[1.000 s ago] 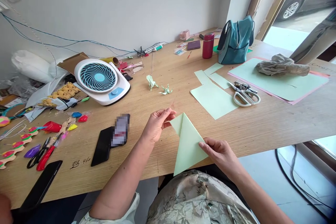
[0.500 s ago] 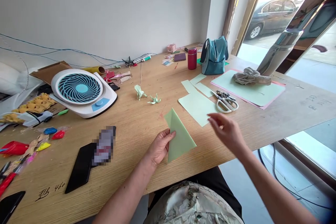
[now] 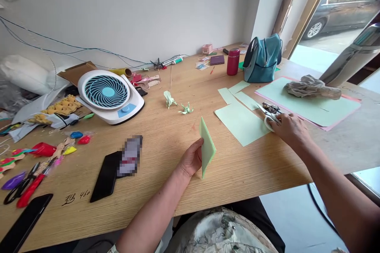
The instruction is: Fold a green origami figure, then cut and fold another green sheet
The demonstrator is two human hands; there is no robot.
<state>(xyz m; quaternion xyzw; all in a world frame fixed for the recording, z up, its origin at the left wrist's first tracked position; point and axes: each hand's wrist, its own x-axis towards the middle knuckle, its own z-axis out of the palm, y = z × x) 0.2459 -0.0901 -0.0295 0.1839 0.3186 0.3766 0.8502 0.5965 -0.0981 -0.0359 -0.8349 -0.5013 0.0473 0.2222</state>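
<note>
My left hand (image 3: pixel 192 157) grips a folded sheet of light green paper (image 3: pixel 208 149), held upright on edge above the table. My right hand (image 3: pixel 292 129) has its fingers closed around the handles of white-handled scissors (image 3: pixel 268 121). Their blades point away to the left, over the cut paper. Under and beside the scissors lie a large pale green sheet (image 3: pixel 239 122) and several narrow strips (image 3: pixel 246 99). A bunch of metal keys (image 3: pixel 271 107) touches or sits just behind the scissors. Two small folded green paper figures, one upright (image 3: pixel 169 99) and one spiky (image 3: pixel 186 108), stand further back.
A white fan (image 3: pixel 118 99) and a black phone (image 3: pixel 107 176) are to the left, with black-handled scissors (image 3: pixel 20 187) and bagged coloured clay (image 3: pixel 84 139). Behind stand a red tumbler (image 3: pixel 233 62) and a blue bag (image 3: pixel 263 59). At right, crumpled brown paper (image 3: pixel 313 87) rests on stacked sheets (image 3: pixel 335 108).
My right hand has moved right and down onto the scissors' handles. My left hand has turned the folded paper more edge-on. The view has shifted left.
</note>
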